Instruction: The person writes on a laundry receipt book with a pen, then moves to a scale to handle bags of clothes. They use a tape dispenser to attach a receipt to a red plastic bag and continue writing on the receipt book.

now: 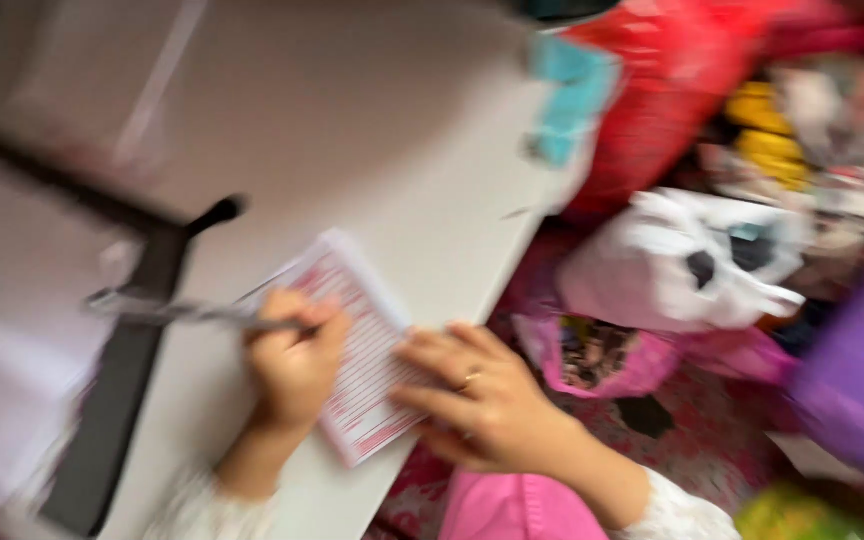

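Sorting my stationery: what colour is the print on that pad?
Red lines on white pad, seen, blurred, in the head view.

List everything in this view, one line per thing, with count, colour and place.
Printed pad: one, white with red lines, near the table edge, under both hands.
Pen: one, silvery grey, in the left hand.
Table: one, pale grey, left and centre.
Dark frame: one, black, left on the table.
Plastic bags: one white, one red, one pink, on the floor at right; contents blurred.
Ring: one, gold, on a right finger.
Left hand: gripping the pen.
Right hand: flat on the pad.
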